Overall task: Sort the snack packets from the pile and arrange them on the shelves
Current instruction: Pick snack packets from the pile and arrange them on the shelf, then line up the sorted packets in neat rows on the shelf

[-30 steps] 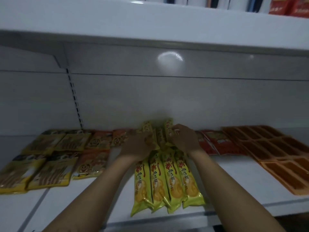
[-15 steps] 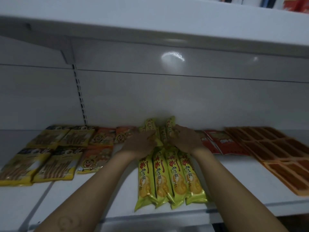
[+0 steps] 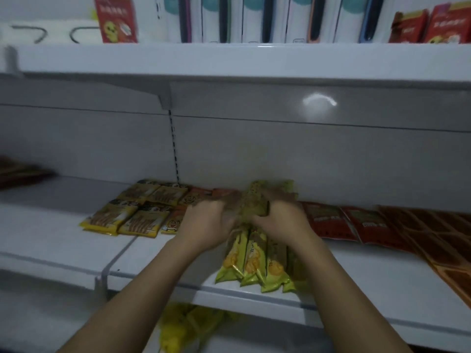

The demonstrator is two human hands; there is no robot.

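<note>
On the middle shelf (image 3: 63, 225), the person's left grip (image 3: 206, 222) and right grip (image 3: 283, 220) close from either side on a bunch of long yellow-green snack packets (image 3: 257, 200) near the back wall. The fingers curl round the bunch, though motion smears them. Just in front, partly under the wrists, a front row of matching packets (image 3: 252, 266) lies side by side, ends reaching the shelf's front edge. To the left lie yellow stick-snack packets (image 3: 127, 215) in two rows, with orange smiley-face packets (image 3: 175, 222) beside them. To the right lie red packets (image 3: 328, 220), then orange-brown packets (image 3: 438, 240). The upper shelf (image 3: 229, 59) carries carded goods (image 3: 254, 19) and red boxes (image 3: 114, 19). Below, blurred yellow packs (image 3: 178, 327) show.
</note>
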